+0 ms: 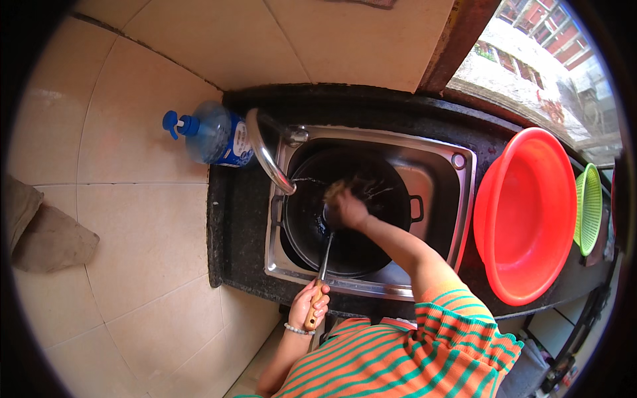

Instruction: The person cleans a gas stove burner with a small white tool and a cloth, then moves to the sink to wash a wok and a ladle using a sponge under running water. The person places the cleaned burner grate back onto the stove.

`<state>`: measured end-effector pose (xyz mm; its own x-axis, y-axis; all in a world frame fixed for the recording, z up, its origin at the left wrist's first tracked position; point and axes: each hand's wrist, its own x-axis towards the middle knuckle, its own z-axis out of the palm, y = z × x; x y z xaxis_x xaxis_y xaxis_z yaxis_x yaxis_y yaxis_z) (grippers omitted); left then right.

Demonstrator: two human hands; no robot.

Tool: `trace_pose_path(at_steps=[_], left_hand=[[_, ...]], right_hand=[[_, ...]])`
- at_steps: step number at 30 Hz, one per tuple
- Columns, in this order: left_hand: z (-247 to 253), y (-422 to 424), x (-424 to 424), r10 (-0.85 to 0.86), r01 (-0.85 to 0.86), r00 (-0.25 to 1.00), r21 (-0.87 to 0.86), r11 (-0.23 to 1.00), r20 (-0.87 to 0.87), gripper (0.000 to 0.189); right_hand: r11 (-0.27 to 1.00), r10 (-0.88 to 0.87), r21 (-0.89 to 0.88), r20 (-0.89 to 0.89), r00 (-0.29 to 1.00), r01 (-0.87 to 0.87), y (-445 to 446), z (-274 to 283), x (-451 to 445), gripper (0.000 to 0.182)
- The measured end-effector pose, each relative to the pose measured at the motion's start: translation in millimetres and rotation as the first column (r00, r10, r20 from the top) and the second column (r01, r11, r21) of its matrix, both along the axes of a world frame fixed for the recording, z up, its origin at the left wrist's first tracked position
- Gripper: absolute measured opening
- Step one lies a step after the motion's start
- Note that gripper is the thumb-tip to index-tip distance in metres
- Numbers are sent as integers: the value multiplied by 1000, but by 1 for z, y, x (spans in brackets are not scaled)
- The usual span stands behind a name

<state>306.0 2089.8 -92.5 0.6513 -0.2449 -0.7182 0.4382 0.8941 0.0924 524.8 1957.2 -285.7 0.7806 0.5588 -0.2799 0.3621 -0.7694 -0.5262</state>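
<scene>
My left hand (300, 307) grips the wooden handle of a metal cooking utensil (325, 258), just over the sink's front edge. The utensil's shaft runs down into a black two-handled wok (368, 253) sitting in the stainless steel sink (448, 248). Blurred by motion, my right hand (352, 209) holds a brownish scrubber (334, 191) against the utensil's head. That head is mostly hidden under the hand, so its exact shape cannot be made out. From the curved chrome faucet (268, 164), whose spout hangs over the wok's left rim, thin streaks of water show nearby.
A large blue-capped pump bottle (219, 134) stands left of the faucet. Right of the sink, a red plastic basin (522, 219) leans tilted, with a green strainer basket (588, 209) beyond it. Tiled walls close in the left and back; a window (547, 74) is at upper right.
</scene>
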Motion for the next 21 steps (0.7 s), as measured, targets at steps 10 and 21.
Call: trace_pose_path(at_steps=[10, 21], left_hand=[[-1, 2, 1, -1, 1, 1000, -4, 1000, -2, 21], [-18, 0, -9, -46, 51, 997, -88, 995, 63, 21]], right_hand=[[922, 309, 180, 192, 931, -343, -17, -28, -20, 44], [997, -10, -82, -67, 998, 5, 1, -7, 11, 45]])
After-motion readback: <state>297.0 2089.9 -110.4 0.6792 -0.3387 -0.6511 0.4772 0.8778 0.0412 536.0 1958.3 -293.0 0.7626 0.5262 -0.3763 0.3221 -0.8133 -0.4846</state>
